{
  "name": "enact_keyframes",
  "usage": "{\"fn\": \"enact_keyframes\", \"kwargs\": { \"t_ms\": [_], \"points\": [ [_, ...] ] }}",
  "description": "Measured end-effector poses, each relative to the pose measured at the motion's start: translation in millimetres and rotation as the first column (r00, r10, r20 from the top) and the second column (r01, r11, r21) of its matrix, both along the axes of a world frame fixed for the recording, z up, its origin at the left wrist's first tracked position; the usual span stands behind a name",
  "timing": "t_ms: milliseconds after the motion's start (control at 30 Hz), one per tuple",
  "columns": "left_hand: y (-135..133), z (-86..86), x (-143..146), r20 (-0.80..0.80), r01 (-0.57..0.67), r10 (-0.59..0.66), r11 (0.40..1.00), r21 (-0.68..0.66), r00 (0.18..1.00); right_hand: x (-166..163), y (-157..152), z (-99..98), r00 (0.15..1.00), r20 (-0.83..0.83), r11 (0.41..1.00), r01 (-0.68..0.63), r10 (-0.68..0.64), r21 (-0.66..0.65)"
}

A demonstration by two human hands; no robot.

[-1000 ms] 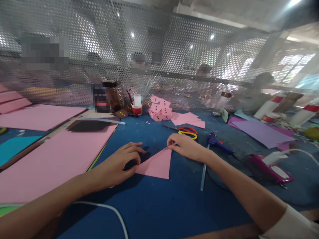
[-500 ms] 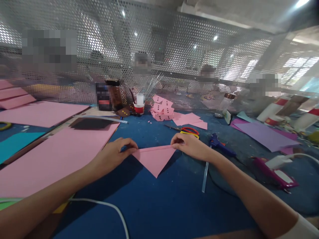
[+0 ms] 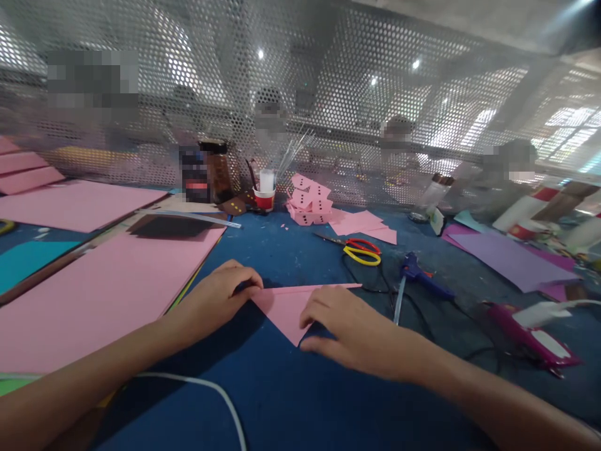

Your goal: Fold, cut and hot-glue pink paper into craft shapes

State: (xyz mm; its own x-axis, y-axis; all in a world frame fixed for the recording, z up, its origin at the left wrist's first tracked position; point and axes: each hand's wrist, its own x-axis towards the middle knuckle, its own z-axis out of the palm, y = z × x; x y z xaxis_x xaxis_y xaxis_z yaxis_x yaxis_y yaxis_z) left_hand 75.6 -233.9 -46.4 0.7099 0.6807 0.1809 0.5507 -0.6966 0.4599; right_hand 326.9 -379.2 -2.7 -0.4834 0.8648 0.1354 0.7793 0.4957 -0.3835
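Observation:
A pink paper triangle (image 3: 280,308) lies on the blue tabletop, point toward me, with a narrow folded strip along its far edge. Its left corner is pinched between the thumb and fingers of my left hand (image 3: 228,289). My right hand (image 3: 345,319) hovers over or rests on the right part of the paper, thumb and fingers apart near the lower point; whether the fingertips touch it I cannot tell. Part of the paper's right side is hidden under that hand, while the strip's right end sticks out beyond it.
Beyond the paper lie scissors (image 3: 362,252) with red and yellow handles, a blue glue gun (image 3: 425,275) and a pink dotted paper piece (image 3: 310,203). Large pink sheets (image 3: 117,275) cover the left. A magenta device (image 3: 535,338) and purple sheets (image 3: 511,254) sit right. A white cable (image 3: 206,383) crosses the front.
My right hand has let go of the paper's right corner and come nearer, toward the lower point. My left hand keeps its pinch. The view has shifted slightly.

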Motion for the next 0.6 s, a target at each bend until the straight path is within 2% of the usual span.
{"fn": "enact_keyframes", "kwargs": {
  "t_ms": [100, 300, 433, 600],
  "points": [
    [-2.1, -0.6, 1.0, 0.0, 0.018, -0.018, 0.998, 0.066, 1.0, -5.5, -3.2, -13.5, 1.0, 0.022, 1.0, 0.006, -0.006, 0.003],
    [-4.5, -2.5, 3.9, 0.006, 0.104, -0.107, 0.976, 0.193, 0.994, -9.4, 0.5, -27.1, 0.987, 0.158, 0.992, 0.012, -0.033, 0.129],
    [-6.5, -2.9, 5.4, 0.016, 0.103, -0.11, 0.967, 0.235, 0.994, -10.7, 0.7, -30.6, 0.971, 0.237, 0.966, -0.066, 0.005, 0.249],
    [-5.5, -5.3, 4.9, -0.011, 0.129, -0.131, 0.956, 0.264, 0.991, -10.8, 1.2, -37.4, 0.942, 0.327, 0.905, -0.197, 0.069, 0.376]
  ]
}}
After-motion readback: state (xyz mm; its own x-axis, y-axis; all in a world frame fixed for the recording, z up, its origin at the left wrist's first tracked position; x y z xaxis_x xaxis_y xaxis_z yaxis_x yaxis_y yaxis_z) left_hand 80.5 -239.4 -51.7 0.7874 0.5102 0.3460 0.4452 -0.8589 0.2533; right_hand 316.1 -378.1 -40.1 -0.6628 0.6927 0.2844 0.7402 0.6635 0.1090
